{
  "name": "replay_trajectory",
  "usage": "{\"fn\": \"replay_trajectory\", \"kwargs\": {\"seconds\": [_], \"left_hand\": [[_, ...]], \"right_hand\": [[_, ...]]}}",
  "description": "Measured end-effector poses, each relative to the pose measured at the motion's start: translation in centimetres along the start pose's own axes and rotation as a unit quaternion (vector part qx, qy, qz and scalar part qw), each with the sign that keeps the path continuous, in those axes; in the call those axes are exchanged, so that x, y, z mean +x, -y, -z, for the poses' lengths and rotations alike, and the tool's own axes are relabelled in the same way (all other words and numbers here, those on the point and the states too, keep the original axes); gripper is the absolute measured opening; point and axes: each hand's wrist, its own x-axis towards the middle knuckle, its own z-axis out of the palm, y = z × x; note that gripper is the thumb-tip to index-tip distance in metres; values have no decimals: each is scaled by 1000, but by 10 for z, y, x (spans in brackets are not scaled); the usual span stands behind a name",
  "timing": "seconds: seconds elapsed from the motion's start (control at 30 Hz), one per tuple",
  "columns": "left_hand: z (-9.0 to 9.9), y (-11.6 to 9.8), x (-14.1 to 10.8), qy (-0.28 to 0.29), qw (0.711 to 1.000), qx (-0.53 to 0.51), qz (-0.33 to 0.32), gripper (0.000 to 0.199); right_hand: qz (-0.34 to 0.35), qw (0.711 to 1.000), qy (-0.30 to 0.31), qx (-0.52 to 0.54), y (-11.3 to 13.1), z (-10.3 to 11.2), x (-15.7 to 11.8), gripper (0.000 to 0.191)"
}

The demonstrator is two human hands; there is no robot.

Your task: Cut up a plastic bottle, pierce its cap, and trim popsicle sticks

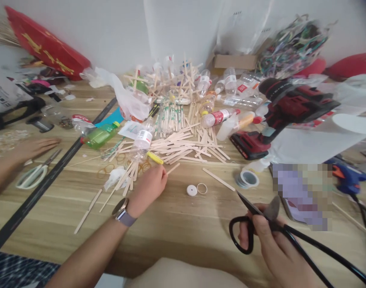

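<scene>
Grasping large black-handled metal scissors [271,224] with the right hand [265,236] at the lower right of the frame, keeping the blades parted and pointing them toward the upper left. Clenching the left hand [151,182] just below the centre, wearing a watch with a grey-purple strap [125,217] at the wrist, and pinching a short pale wooden stick [173,169] beside the thumb. Showing a loose wooden strip [88,211] on the light wood-grain surface [171,224] at lower left. Between the two hands, showing a small white disc [192,190] lying just beside a thin pale ring [202,188], and a flat wooden stick [218,179] lying near the scissor tips. Toward the right, showing a phone [303,196] with a pixelated screen and a blue glue gun [349,176]. Toward the left, seeing another person's hand [43,147] resting near pale-handled scissors [33,177]. Farther back, showing a heap of pale wooden sticks [183,146] spreading across the centre, a green plastic bottle [101,136] lying to its left, and a red-and-black cordless drill [291,108] standing to its right. Farthest back, showing an open cardboard box [235,62] near the wall.
</scene>
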Motion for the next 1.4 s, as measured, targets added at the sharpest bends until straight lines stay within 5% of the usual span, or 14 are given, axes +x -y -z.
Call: {"fn": "replay_trajectory", "kwargs": {"seconds": [0.1,0.17,0.27,0.53,0.8,1.13,1.4], "left_hand": [[6,-8,-15,36,997,-68,-22,16],[8,-18,-26,102,966,-227,-70,21],[4,-33,-38,153,938,-294,-102,22],[-9,-37,-37,132,949,-278,-67,21],[-8,-29,-49,146,928,-342,2,22],[-15,-28,-55,178,925,-333,43,20],[-16,-30,-58,175,927,-330,44,21]], "right_hand": [[-62,998,15,-13,1,2,2,60],[-138,989,53,-12,3,2,7,67],[-207,967,146,-17,7,-2,20,66],[-163,951,229,-125,25,-20,62,53],[-163,964,102,-185,15,-8,63,55],[-156,982,10,-108,22,0,34,62],[-166,980,29,-104,16,-3,34,68]]}}
